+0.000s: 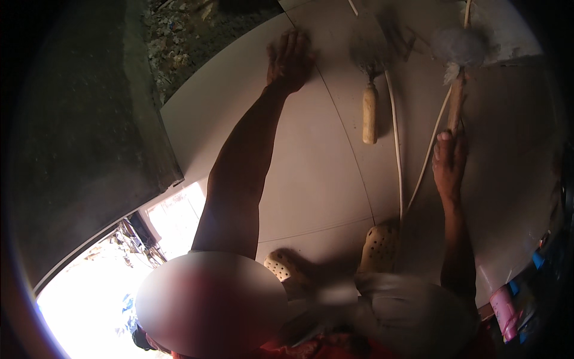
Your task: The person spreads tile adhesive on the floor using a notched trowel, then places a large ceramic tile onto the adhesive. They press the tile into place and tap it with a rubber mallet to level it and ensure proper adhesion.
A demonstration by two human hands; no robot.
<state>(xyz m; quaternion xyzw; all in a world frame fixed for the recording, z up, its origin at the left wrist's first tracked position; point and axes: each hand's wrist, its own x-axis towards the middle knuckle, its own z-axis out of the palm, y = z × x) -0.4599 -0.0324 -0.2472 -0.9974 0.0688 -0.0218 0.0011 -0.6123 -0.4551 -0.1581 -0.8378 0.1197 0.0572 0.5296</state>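
Note:
My left hand lies flat on a pale floor tile near the far edge of the tiling, its fingers stretched out. In my right hand is the wooden handle of a mallet, gripped near its end. The mallet's bulky grey head points away from me and is blurred; whitish material hangs where it meets the handle. Between my hands rests a trowel with a light wooden handle toward me. Its dark blade is hard to make out.
A pale cord loops over the tiles between the trowel and mallet. Rough rubble ground borders the tiling at far left, beside a dark slab-like surface. My perforated clogs stand below. A pink container is at lower right.

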